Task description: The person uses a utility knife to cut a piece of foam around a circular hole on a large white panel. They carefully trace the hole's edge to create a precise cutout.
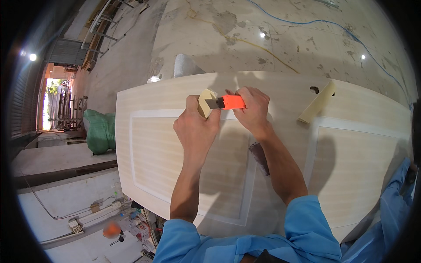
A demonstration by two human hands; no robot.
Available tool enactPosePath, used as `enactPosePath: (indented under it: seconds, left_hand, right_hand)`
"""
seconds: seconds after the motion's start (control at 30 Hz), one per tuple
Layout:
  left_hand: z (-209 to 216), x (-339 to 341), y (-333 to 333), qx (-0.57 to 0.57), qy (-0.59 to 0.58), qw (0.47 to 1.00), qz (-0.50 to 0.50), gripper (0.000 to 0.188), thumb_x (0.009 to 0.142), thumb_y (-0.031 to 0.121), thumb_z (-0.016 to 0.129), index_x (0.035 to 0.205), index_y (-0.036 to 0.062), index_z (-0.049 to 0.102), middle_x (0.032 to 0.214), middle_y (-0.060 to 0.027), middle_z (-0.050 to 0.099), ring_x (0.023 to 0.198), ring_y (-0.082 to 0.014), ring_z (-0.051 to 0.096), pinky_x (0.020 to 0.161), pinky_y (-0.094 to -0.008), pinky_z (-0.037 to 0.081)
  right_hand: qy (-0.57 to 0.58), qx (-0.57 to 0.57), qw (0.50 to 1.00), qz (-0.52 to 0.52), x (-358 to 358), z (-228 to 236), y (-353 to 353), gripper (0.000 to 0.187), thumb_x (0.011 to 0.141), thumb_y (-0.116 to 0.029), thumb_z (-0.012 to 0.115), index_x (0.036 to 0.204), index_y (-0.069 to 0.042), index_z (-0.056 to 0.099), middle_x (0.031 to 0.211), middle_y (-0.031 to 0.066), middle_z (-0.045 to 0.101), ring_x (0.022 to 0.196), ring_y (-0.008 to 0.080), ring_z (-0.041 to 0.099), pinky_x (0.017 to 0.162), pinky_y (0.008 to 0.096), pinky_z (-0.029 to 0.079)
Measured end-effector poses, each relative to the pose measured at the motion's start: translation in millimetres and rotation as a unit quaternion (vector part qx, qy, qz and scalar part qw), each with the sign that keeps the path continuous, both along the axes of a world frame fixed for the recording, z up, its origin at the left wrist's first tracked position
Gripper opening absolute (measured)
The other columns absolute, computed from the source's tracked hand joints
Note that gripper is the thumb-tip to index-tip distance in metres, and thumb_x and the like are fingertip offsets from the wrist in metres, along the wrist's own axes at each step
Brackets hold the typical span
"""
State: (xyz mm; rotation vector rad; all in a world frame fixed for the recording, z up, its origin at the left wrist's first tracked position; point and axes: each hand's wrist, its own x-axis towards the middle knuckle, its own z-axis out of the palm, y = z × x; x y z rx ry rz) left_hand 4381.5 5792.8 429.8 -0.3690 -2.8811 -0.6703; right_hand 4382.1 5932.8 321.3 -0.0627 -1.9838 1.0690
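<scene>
My left hand (pixel 196 125) is closed around a small pale yellow block (pixel 205 100), thumb and fingers on either side; whether it is foam or folded paper I cannot tell. An orange utility knife (pixel 233 101) is gripped in my right hand (pixel 253 109), its dark blade pointing left across the block's face. Both hands are over the far part of a white door panel (pixel 280 103) with framed recesses. A pale yellow strip (pixel 319 101) lies to the right, beside a hole in the panel. Partly hidden by my right forearm is a dark brownish pad (pixel 258 158).
Beyond the panel stands a whitish rounded bundle (pixel 186 65). A yellow hose (pixel 245 41) and a blue hose (pixel 324 21) run over the stained floor. To the left is a green sack (pixel 99 131). Cluttered small items (pixel 142 223) lie at the lower left.
</scene>
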Motion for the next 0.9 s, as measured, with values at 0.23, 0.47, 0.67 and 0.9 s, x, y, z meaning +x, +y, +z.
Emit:
enactPosePath:
  seconds: [0.23,0.47,0.67,0.9]
  left_hand:
    - [4,-7,-1,-0.052,0.073,0.996,-0.010,0.032,0.081,0.023,0.079,0.093,0.0062,0.055,0.060,-0.0120,0.061,0.055,-0.0317,0.062,0.052,-0.0405,0.045]
    - [4,-2,11,0.008,-0.017,1.000,0.020,0.025,0.082,0.018,0.075,0.087,0.0045,0.055,0.056,-0.0131,0.055,0.049,-0.0329,0.054,0.053,-0.0378,0.044]
    - [26,8,14,-0.038,-0.005,0.999,0.018,0.024,0.079,0.015,0.075,0.090,0.0055,0.056,0.055,-0.0109,0.057,0.052,-0.0334,0.060,0.054,-0.0413,0.045]
    - [71,60,-6,0.061,0.056,0.992,-0.091,0.019,0.077,0.009,0.076,0.083,0.0041,0.058,0.061,-0.0145,0.061,0.055,-0.0325,0.062,0.058,-0.0369,0.049]
  right_hand:
    - [-0.019,0.001,1.000,0.015,-1,3,-2,0.031,0.084,-0.013,0.081,0.070,-0.006,0.055,0.060,0.0096,0.055,0.052,0.0285,0.051,0.048,0.0378,0.039]
    - [-0.019,-0.002,1.000,-0.006,-4,1,6,0.031,0.085,-0.009,0.078,0.069,-0.005,0.053,0.058,0.0101,0.051,0.050,0.0286,0.047,0.048,0.0392,0.037]
    - [-0.014,-0.017,1.000,0.023,-6,2,6,0.031,0.084,-0.005,0.077,0.068,-0.005,0.050,0.057,0.0108,0.049,0.050,0.0289,0.046,0.048,0.0384,0.037]
    - [-0.139,-0.048,0.986,-0.081,-10,3,41,0.019,0.079,-0.009,0.076,0.073,-0.007,0.058,0.063,0.0101,0.061,0.056,0.0324,0.060,0.053,0.0413,0.046]
